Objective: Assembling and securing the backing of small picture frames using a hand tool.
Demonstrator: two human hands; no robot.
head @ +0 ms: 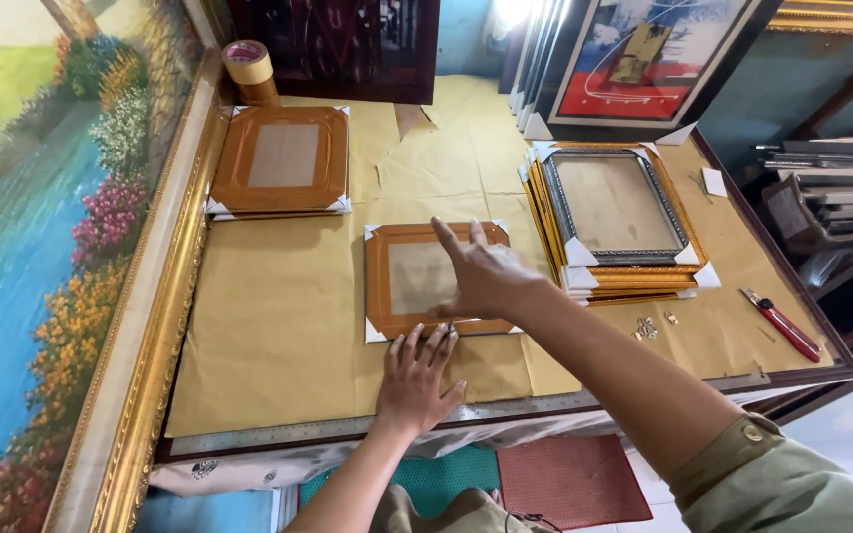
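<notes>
Reaching forward across the table (278, 326), the person's right hand (481, 276) lies over the right part of an orange picture frame (397, 281), with the arm stretched out from the lower right corner of the view. The fingers are open and slightly spread, the index finger pointing up and left, and the palm faces down on the frame; it grips nothing. The left hand (415, 380) rests flat on the brown paper just below the frame's lower edge, fingers spread, fingertips touching or almost touching the frame. This frame lies face down in the middle of the table, with white protectors on its corners. A second orange frame (283, 158) lies farther left, a stack of frames (619, 222) at the right, and a red cutter (782, 326) near the right edge.
</notes>
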